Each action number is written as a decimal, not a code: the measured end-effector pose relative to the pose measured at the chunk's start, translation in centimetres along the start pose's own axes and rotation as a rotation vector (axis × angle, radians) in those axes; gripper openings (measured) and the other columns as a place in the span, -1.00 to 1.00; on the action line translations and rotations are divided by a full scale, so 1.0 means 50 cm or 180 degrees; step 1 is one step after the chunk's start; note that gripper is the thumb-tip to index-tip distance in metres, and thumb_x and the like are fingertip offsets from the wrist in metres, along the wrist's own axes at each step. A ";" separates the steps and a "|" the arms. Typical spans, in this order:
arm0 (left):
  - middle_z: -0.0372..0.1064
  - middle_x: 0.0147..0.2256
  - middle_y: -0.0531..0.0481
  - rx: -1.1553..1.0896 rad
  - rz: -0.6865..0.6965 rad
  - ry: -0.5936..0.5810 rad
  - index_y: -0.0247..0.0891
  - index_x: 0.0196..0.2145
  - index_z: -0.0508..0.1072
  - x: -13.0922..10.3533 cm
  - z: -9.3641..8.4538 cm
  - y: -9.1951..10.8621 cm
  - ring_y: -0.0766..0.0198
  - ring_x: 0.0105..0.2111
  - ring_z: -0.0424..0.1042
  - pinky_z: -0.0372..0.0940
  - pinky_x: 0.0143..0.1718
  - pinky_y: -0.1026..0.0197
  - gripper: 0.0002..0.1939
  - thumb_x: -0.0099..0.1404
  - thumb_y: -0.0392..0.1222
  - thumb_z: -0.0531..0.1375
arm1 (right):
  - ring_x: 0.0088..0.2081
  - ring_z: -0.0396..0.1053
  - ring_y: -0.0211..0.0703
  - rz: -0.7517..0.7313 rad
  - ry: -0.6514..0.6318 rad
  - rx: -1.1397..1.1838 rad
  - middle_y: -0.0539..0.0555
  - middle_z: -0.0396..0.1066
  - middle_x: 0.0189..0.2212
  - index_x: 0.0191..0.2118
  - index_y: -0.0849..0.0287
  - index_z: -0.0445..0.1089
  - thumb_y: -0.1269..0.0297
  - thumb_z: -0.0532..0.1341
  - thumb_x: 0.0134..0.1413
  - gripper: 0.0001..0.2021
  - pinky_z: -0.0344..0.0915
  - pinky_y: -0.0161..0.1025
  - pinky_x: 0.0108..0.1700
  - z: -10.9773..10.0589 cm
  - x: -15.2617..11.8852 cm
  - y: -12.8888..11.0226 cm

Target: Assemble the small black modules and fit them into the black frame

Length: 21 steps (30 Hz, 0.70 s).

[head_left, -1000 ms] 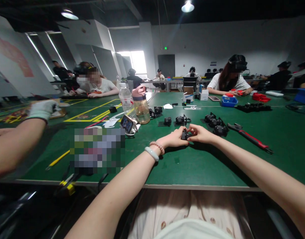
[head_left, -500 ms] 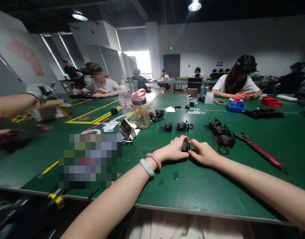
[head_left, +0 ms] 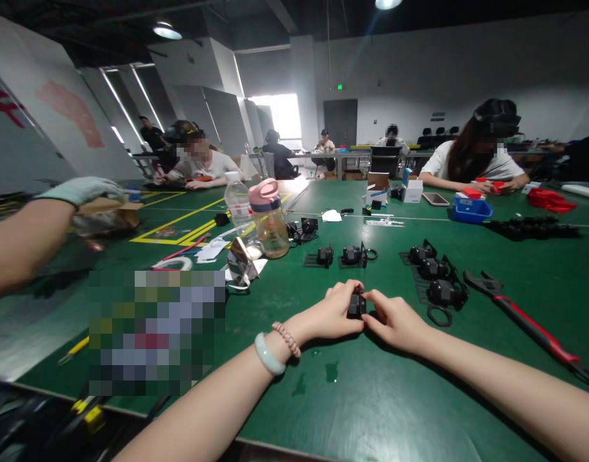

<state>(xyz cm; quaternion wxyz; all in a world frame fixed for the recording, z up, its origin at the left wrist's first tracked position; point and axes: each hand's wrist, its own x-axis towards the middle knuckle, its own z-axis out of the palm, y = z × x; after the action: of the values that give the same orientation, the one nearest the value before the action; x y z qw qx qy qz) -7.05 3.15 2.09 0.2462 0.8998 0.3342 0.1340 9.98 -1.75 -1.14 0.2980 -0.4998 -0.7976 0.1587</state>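
A small black part (head_left: 357, 306) stands on the green table (head_left: 371, 410) between my two hands. Thumb and fingers of my left hand (head_left: 337, 309) are closed round it from the left. From the right, the fingertips of my right hand (head_left: 393, 321) pinch at its edge. Beyond my hands lie two black parts, one (head_left: 325, 256) on the left and one (head_left: 353, 255) beside a black ring. Several similar black parts (head_left: 444, 292) are grouped to the right, with a loose black ring (head_left: 439, 315) just in front of them.
A red and black wrench (head_left: 530, 327) lies at the right. At the left are a pink-lidded bottle (head_left: 270, 221), a clear bottle (head_left: 237, 202) and a propped phone (head_left: 241, 262). A blue bin (head_left: 471, 209) stands farther back. Another person's gloved hand (head_left: 85, 190) reaches in at the left.
The view has shifted, so my hands and the black part appear lower. Both hands keep their hold on it. At the left, the other person's gloved hand has moved.
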 end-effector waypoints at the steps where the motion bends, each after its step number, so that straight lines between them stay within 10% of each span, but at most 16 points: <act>1: 0.12 -0.20 -0.06 -0.0007 0.0003 0.0006 -0.16 -0.06 0.09 0.001 0.000 0.000 0.14 -0.17 0.15 0.13 -0.14 0.07 -0.44 -0.05 -0.13 0.14 | -0.63 0.18 -0.31 0.0012 -0.0004 0.0003 -0.08 0.24 -0.66 -0.11 0.14 0.15 0.27 0.05 -0.04 -0.70 -0.01 -0.40 -0.56 0.000 0.000 0.001; 21: 0.11 -0.14 -0.06 -0.0085 -0.0036 -0.0052 -0.17 -0.06 0.07 0.006 -0.005 0.012 0.13 -0.12 0.11 0.06 -0.07 0.05 -0.44 -0.05 -0.20 0.13 | -0.62 0.23 -0.29 0.0104 -0.0098 0.0152 -0.05 0.28 -0.65 -0.04 0.14 0.16 0.19 0.06 -0.02 -0.62 0.06 -0.39 -0.54 -0.015 0.005 0.012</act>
<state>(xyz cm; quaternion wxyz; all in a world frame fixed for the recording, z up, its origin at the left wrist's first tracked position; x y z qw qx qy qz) -6.63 3.05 2.63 0.2617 0.8956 0.3355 0.1296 10.80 -1.28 -0.83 0.2950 -0.5030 -0.7898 0.1902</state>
